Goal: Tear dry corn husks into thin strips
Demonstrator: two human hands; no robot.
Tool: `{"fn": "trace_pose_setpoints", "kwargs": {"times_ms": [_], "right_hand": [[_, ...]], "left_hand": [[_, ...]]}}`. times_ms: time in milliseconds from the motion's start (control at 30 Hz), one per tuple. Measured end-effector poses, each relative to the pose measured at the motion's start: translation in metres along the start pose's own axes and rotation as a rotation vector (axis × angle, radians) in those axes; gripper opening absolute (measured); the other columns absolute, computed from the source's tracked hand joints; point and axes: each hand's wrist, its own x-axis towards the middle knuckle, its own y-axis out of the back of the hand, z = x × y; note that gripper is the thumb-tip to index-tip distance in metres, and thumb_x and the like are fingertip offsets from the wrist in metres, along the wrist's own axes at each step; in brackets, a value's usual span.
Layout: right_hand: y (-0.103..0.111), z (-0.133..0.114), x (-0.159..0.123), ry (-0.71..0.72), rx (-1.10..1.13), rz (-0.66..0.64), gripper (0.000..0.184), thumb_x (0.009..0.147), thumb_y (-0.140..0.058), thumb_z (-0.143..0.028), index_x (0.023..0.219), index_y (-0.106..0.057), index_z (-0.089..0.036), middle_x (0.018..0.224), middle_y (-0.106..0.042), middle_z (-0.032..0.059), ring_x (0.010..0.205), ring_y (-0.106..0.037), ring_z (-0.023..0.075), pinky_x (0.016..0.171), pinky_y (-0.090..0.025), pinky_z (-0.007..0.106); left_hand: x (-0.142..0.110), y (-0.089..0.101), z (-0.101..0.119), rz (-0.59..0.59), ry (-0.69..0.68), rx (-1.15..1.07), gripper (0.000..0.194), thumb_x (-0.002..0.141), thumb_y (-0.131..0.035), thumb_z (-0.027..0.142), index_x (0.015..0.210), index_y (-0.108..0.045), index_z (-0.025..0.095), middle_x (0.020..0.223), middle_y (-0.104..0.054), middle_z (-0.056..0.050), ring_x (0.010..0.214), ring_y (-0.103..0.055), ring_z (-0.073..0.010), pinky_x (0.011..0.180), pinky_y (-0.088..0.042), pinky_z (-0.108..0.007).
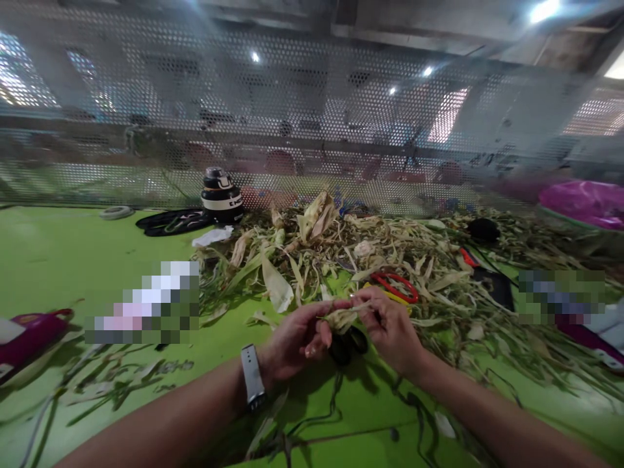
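My left hand (301, 337), a watch on its wrist, holds one end of a small bundle of dry corn husk (342, 318). With fingers pinched together, my right hand (392, 328) grips the bundle's thin other end. Just below the husk, black oval handles (348, 346), which look like those of scissors, rest on the green table (312, 422). Beyond my right hand lies a red-rimmed loop (397, 286) with a yellow part beside it.
A heap of dry husks (336, 240) spreads behind my hands, reaching right. A black bottle (221, 198) stands near the perforated metal screen (292, 117). Glue-gun-like magenta tools (36, 338) lie far left and right. A pink plastic bag (585, 203) sits at the back right.
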Motion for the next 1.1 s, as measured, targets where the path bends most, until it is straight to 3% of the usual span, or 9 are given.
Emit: {"fn": "trace_pose_setpoints", "kwargs": {"times_ms": [100,267,400,500,600,733,833,967,1100], "right_hand": [[0.0,-0.002,0.0,0.035,-0.02,-0.005,0.013,0.086,-0.044,-0.026,0.085,-0.057,-0.021,0.081,-0.061,0.0043,0.072,-0.057,0.0168,0.068,-0.043,0.026],[0.0,-0.007,0.001,-0.037,0.096,-0.079,0.017,0.086,-0.045,-0.032,0.08,-0.057,-0.021,0.072,-0.059,0.0008,0.062,-0.054,0.0131,0.059,-0.041,0.023],[-0.001,-0.008,0.001,-0.149,0.183,-0.132,0.019,0.084,-0.049,-0.036,0.078,-0.057,-0.02,0.07,-0.059,0.0007,0.061,-0.053,0.0123,0.057,-0.041,0.022],[-0.001,-0.008,0.004,-0.302,0.311,-0.16,0.021,0.081,-0.05,-0.039,0.08,-0.054,-0.018,0.067,-0.058,0.0003,0.058,-0.052,0.0117,0.053,-0.04,0.022],[0.003,-0.005,0.008,-0.353,0.388,-0.122,0.023,0.082,-0.049,-0.04,0.086,-0.052,-0.018,0.066,-0.056,-0.0007,0.054,-0.048,0.0104,0.049,-0.036,0.021],[0.015,0.007,0.017,-0.304,0.259,-0.144,0.021,0.076,-0.056,-0.036,0.071,-0.057,-0.016,0.065,-0.055,0.0003,0.055,-0.045,0.0105,0.051,-0.034,0.022],[0.023,0.02,0.024,-0.394,0.279,-0.066,0.024,0.07,-0.063,-0.037,0.064,-0.055,-0.016,0.053,-0.047,-0.0039,0.048,-0.038,0.0081,0.046,-0.03,0.021],[0.03,0.034,0.031,-0.552,0.455,0.159,0.025,0.07,-0.064,-0.039,0.064,-0.055,-0.017,0.043,-0.04,-0.0083,0.039,-0.032,0.0054,0.039,-0.024,0.018],[0.031,0.033,0.035,-0.626,0.922,0.36,0.016,0.067,-0.068,-0.028,0.065,-0.055,-0.018,0.055,-0.057,-0.0057,0.053,-0.054,0.0078,0.051,-0.043,0.018]], "left_hand": [[0.002,0.0,-0.004,-0.008,-0.008,0.091,0.022,0.072,-0.062,0.029,0.085,-0.063,0.011,0.034,-0.05,0.005,0.022,-0.027,-0.0002,0.027,-0.012,-0.013],[0.006,0.001,-0.008,-0.007,-0.022,0.206,0.024,0.065,-0.07,0.034,0.068,-0.06,0.012,0.041,-0.057,0.003,0.024,-0.034,-0.0001,0.027,-0.015,-0.012],[0.005,0.001,-0.009,0.009,-0.084,0.273,0.023,0.065,-0.071,0.033,0.065,-0.06,0.012,0.042,-0.058,0.002,0.026,-0.037,-0.0012,0.028,-0.021,-0.013],[0.006,0.002,-0.009,0.007,-0.138,0.265,0.021,0.065,-0.071,0.031,0.067,-0.061,0.013,0.051,-0.062,0.001,0.034,-0.046,-0.003,0.036,-0.033,-0.014],[0.007,0.005,-0.005,0.112,-0.229,0.264,0.018,0.062,-0.073,0.027,0.068,-0.063,0.013,0.064,-0.064,0.0,0.051,-0.054,-0.0056,0.049,-0.04,-0.015],[0.009,0.012,0.008,0.279,-0.334,0.328,0.018,0.061,-0.074,0.027,0.069,-0.064,0.014,0.065,-0.062,0.002,0.051,-0.049,-0.0039,0.046,-0.034,-0.013],[0.009,0.016,0.016,0.31,-0.355,0.314,0.018,0.063,-0.073,0.029,0.071,-0.064,0.015,0.069,-0.063,0.002,0.053,-0.049,-0.0037,0.046,-0.033,-0.013],[0.011,0.021,0.017,0.358,-0.398,0.255,0.019,0.063,-0.072,0.031,0.072,-0.064,0.016,0.073,-0.062,0.001,0.062,-0.052,-0.0049,0.049,-0.035,-0.012],[0.015,0.022,0.014,0.393,-0.454,0.112,0.018,0.062,-0.073,0.029,0.072,-0.064,0.017,0.068,-0.059,0.004,0.056,-0.049,-0.0033,0.044,-0.032,-0.012]]}}
